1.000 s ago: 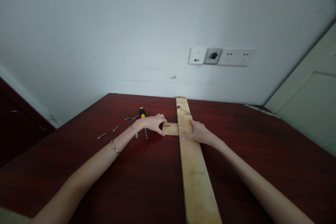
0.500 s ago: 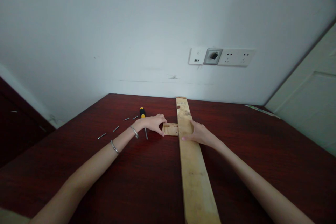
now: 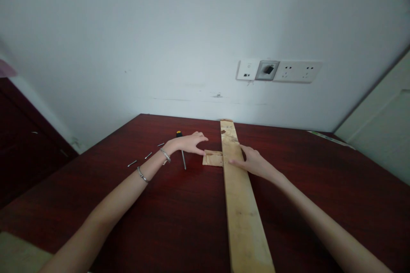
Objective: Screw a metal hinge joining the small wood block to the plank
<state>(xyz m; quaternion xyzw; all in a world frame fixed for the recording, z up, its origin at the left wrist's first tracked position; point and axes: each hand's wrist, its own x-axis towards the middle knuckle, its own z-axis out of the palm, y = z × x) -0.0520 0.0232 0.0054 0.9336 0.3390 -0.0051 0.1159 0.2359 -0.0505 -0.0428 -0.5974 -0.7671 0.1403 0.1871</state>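
A long pale wooden board (image 3: 241, 204) lies on the dark red table, running from near the wall towards me. From its left side sticks out a short wooden block (image 3: 213, 160), part of it hidden at the board. My left hand (image 3: 191, 143) has its thumb and fingers spread, the thumb tip at the block's upper left corner. My right hand (image 3: 253, 162) is on the board's right edge, thumb on the top face and fingers along the side. A screwdriver (image 3: 183, 160) with a black and yellow handle lies partly hidden behind my left hand.
Several loose nails or screws (image 3: 147, 155) lie left of the screwdriver on the table (image 3: 179, 213). Wall sockets (image 3: 293, 71) are above the table's back edge. A thin printed strip (image 3: 331, 139) lies at the back right, by a pale door or panel (image 3: 381, 123).
My left hand has opened and lifted off the short block's end, moving slightly up. My right thumb has slid a little towards the board's right edge. The whole view has shifted slightly.
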